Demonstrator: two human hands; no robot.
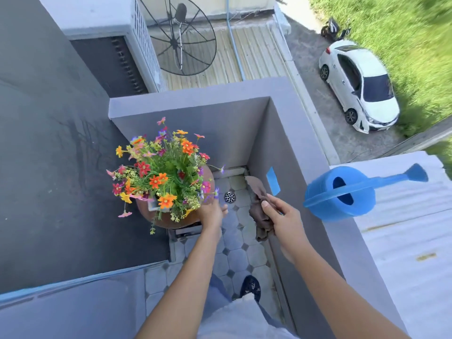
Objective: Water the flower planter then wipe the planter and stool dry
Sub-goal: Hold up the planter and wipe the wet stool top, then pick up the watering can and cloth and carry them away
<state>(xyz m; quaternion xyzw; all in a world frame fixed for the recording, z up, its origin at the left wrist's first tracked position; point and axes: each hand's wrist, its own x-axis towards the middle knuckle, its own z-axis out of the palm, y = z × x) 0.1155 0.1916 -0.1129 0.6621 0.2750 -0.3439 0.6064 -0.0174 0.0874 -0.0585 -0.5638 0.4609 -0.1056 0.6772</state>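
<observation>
planter: round brown pot, smooth, packed with small multicolour flowers; sits on stool, mostly hidden beneath.
cloth: brown-grey, crumpled, hangs limp.
right hand: fingers pinched on cloth, right of pot, apart from it.
left hand: on pot's right rim; grip can't tell.
watering can: blue plastic, on grey ledge.
floor: octagon tiles, round metal drain.

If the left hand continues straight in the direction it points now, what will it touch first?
The left hand already lies at the brown planter rim; further on it would probably push into the flowers, though depth is unclear.
</observation>
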